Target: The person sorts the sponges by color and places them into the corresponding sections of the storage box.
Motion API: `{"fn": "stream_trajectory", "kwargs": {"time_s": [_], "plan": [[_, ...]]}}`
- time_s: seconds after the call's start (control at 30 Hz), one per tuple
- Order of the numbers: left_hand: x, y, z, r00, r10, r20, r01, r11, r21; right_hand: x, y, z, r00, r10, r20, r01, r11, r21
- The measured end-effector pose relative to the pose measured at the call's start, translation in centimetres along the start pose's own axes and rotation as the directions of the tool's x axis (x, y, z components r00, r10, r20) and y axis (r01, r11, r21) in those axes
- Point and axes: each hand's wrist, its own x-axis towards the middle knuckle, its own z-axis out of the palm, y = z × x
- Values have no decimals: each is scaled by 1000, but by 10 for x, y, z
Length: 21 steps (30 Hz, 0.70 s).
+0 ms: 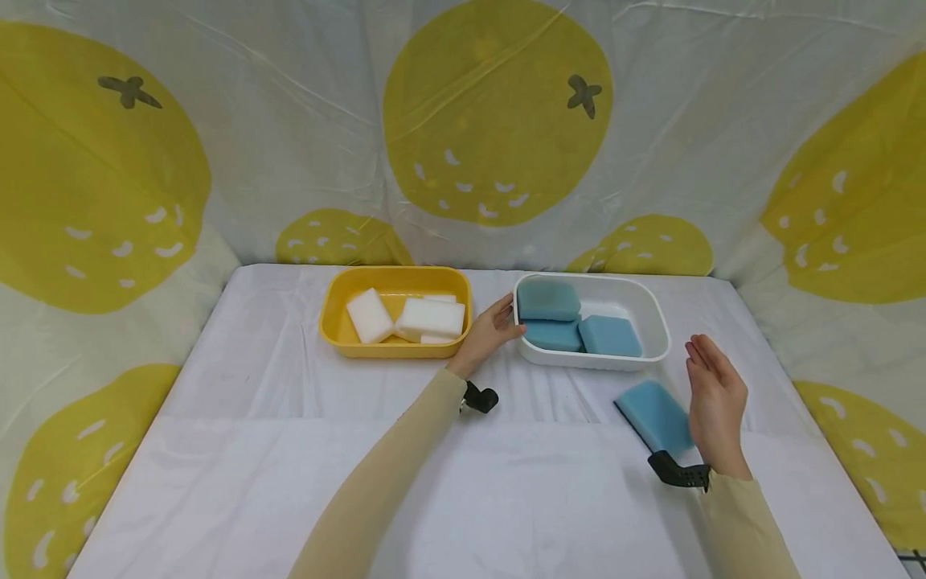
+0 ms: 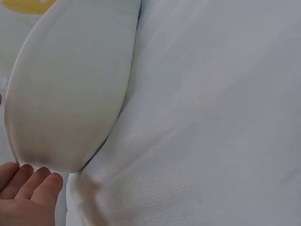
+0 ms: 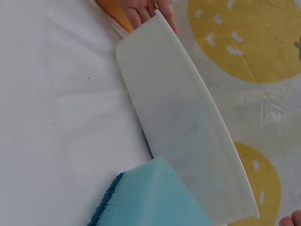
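Note:
My left hand (image 1: 494, 331) touches the left end of a white basin (image 1: 654, 326) with its fingers. Its fingertips (image 2: 42, 179) meet the basin's outer wall in the left wrist view. Three blue sponges (image 1: 611, 335) show inside the basin. Beside the front right of the basin, my right hand (image 1: 716, 410) has its fingers straight and its palm turned left. Just left of that palm is another blue sponge (image 1: 654, 414), with a dark scouring layer underneath. This sponge (image 3: 150, 197) shows close up in the right wrist view; only fingertips (image 3: 292, 219) of the right hand appear there.
A yellow basin (image 1: 336, 338) holding several white sponges (image 1: 434, 317) stands left of the white basin. Both are on a white-covered table (image 1: 239, 450). A curtain (image 1: 304, 104) printed with yellow fruit hangs behind and along the sides.

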Motion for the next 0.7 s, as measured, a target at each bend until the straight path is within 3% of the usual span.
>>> {"fn": "stream_trajectory", "kwargs": {"time_s": [0.23, 0.37, 0.57, 0.7], "plan": [[-10, 16, -3, 998, 3, 62, 1, 998, -56, -14, 0, -10, 999, -2, 37, 0, 999, 35], [-10, 13, -3, 998, 5, 55, -2, 998, -63, -22, 2, -15, 999, -4, 41, 2, 999, 49], [-3, -3, 1, 1000, 7, 6, -7, 1000, -16, -29, 3, -20, 1000, 23, 3, -23, 999, -44], [-5, 0, 0, 1000, -2, 23, 2, 1000, -8, -33, 5, -22, 998, 49, -34, -53, 989, -138]]}}
